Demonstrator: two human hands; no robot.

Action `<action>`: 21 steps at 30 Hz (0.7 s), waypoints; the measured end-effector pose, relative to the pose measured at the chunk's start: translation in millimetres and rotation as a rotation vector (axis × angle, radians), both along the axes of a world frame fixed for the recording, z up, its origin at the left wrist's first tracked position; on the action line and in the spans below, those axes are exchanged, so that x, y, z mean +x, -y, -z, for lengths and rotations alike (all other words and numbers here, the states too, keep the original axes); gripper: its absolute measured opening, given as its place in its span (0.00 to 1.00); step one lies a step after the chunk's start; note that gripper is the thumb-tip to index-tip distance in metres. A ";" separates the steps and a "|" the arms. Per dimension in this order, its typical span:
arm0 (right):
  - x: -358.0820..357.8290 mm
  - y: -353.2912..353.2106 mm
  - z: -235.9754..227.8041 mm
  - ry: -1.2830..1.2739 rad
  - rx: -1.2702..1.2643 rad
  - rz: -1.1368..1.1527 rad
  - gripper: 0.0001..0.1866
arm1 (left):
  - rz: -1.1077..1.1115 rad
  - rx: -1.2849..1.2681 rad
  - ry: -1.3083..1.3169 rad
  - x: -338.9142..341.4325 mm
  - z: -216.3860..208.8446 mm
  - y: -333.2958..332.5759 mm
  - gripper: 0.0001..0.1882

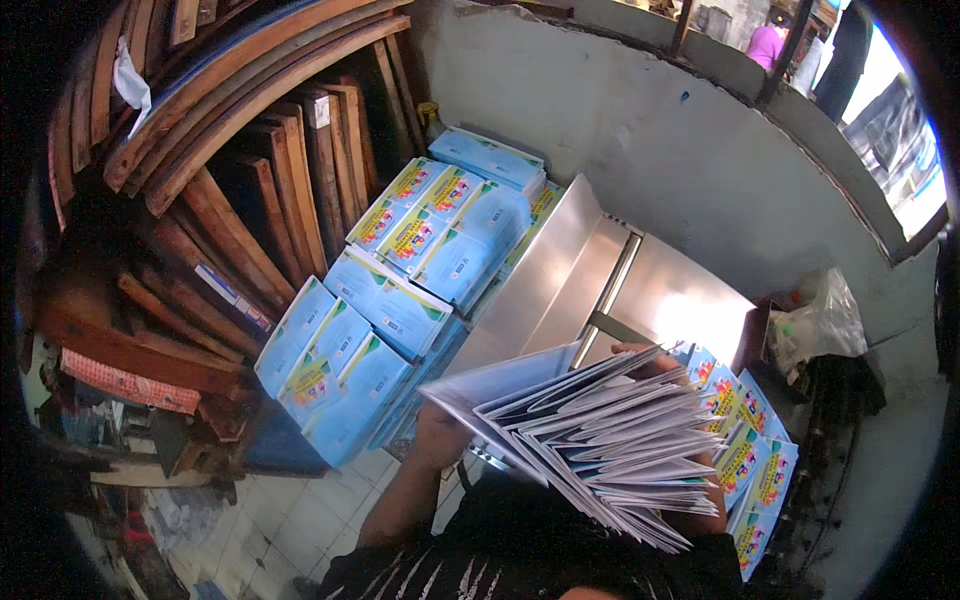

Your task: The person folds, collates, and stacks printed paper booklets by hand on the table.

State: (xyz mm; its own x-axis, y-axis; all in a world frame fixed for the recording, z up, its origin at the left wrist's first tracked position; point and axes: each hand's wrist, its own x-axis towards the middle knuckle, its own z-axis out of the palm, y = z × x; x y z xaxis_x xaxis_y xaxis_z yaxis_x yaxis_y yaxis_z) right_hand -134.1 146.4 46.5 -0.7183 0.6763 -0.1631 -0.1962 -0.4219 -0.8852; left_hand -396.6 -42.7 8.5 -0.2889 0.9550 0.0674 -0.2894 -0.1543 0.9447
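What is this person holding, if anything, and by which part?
A bundle of folded sheets: the left hand holds its left corner; the right hand is at its far edge, mostly hidden.

White folded sheets (610, 440) between the hands (441, 436); to their left, light-blue booklets (475, 265) patched yellow, red and green, brown planks (320, 170), red-and-white patterned cloth (130, 380). Beyond them, a silvery metal panel (530, 290), grey wall (620, 130).

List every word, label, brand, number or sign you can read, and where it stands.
Left blue booklets: coloured lettering on covers; wording not copied here.
Right blue booklets: similar lettering; likewise not copied.
White-and-blue strip at left: marks too small to read.
Folded sheets in hand: nothing legible.
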 end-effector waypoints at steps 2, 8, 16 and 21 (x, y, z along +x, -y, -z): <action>-1.2 0.3 1.8 0.038 -0.027 0.033 0.26 | 0.013 -0.013 -0.135 0.2 -4.1 0.5 0.23; -6.5 3.9 -5.0 -0.067 0.048 -0.083 0.36 | -0.150 -0.152 -0.205 -2.6 -5.5 11.7 0.15; -39.3 -30.9 -16.0 0.163 0.489 -0.279 0.60 | -0.632 0.170 0.289 -35.9 -20.2 -48.5 0.09; -54.0 -33.2 -8.5 -0.004 0.316 -0.375 0.40 | -0.078 0.042 -0.215 22.9 -36.0 -81.0 0.18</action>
